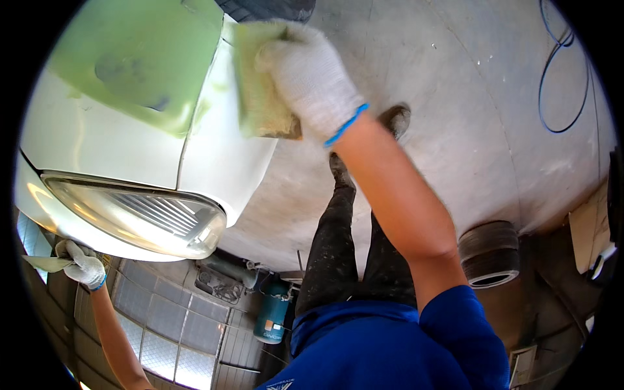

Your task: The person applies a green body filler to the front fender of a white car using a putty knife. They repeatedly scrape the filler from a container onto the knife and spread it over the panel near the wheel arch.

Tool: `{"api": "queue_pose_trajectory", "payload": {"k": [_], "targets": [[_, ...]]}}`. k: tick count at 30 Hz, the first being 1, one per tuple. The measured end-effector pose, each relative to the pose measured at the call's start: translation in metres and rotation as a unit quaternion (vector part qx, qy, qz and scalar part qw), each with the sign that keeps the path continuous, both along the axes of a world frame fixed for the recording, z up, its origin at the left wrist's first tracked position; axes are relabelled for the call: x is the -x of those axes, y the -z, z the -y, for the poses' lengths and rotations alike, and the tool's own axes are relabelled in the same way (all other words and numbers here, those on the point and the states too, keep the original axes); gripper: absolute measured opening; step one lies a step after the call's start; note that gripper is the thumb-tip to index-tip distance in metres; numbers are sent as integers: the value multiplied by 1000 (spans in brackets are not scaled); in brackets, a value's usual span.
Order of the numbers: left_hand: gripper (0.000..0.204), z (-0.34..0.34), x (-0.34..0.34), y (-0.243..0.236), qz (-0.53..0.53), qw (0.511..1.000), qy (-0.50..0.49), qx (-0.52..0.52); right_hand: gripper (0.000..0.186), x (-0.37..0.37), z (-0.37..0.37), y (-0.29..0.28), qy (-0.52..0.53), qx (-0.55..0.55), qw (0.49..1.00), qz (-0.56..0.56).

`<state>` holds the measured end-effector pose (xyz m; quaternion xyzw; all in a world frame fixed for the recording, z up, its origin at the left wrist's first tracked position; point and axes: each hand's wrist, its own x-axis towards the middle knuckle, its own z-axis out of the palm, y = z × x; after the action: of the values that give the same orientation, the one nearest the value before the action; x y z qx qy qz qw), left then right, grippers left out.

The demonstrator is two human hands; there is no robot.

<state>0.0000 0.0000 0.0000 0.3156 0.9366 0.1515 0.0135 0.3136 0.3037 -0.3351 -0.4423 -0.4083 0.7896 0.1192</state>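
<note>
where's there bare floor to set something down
Open floor spreads between the right forearm and blue hose loop, above the tires in view. Crowded: around the right hand beside the white car, and the blue cylinder near dark trousers.

Car (pixel 136 140) left, open floor (pixel 468 117) right

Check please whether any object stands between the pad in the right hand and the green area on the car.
No separate object is visible between the pad and the green area; only a panel seam and white bodywork lie there.

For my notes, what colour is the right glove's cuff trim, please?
The cuff trim is bright blue, clearest in the head view.
</note>
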Motion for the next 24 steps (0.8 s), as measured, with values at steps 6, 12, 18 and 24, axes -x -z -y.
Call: {"api": "queue_pose_trajectory", "payload": {"k": [6,12,18,24], "targets": [[19,-12,-16,9,-15,997,-79,-2,32,-71,-36,37,114,196,968,102],[18,-11,-14,8,-13,998,-69,-9,36,-105,50,74,23,170,983,67],[17,1,0,6,-6,998,-60,-11,36,-77,47,42,-88,-179,977,74],[14,1,-1,11,16,997,-68,-44,33,-85,53,38,-56,-76,993,77]]}}
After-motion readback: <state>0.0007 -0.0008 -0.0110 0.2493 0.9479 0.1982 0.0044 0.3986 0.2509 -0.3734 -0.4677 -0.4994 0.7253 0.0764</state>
